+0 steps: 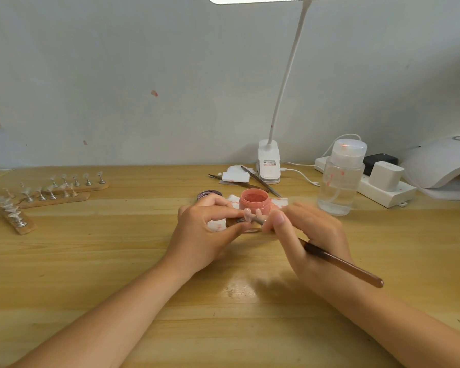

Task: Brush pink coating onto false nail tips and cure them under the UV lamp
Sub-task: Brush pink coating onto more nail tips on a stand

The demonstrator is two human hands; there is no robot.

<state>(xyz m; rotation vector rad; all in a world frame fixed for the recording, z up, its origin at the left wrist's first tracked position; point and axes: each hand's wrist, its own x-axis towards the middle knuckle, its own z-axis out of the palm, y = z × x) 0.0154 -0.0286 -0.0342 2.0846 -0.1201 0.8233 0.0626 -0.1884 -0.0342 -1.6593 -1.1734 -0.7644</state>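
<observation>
Nail tip [248,214]: pale pink, on a small stand, held at table centre just in front of the pink jar [254,200]. Stand base mostly hidden in fingers; a brown wooden bit shows at approx. the thumb.

L hand [207,229]: fingers curled, thumb + forefinger pinching the stand w/ the tip pointing right. Forearm resting toward near table edge.

R hand [307,235]: fingers curled round a brush [343,264], pen-style grip. Brown translucent handle sticks out back-right past the hand; metal ferrule end [258,221] points left, at or touching the nail tip. Bristles too small/blurred to tell if loaded.

Pink jar: open, no lid on, coral-pink contents, sits on white tissue [278,201] w/ pink smears. Dark round lid [209,193] lies just left of jar, partly behind L hand.

Behind jar: two slim dark tools [260,181] crossed, plus white pads [235,177]. Clip desk lamp [268,162], white, gooseneck rising to lit head at top edge.

R of jar: clear pump bottle [340,179], liquid inside, pink spots on it. Behind it a white power strip [383,191] w/ white adapter + dark plug. UV lamp [441,163], white dome, at far-right edge, partly cut off.

Far L: wooden strips [64,199] carrying rows of clear nail tips on metal stands; uncoated as far as visible. One more strip [17,221] set nearer, angled.

Table [117,261]: light wood. Wall behind pale, few pink marks.
</observation>
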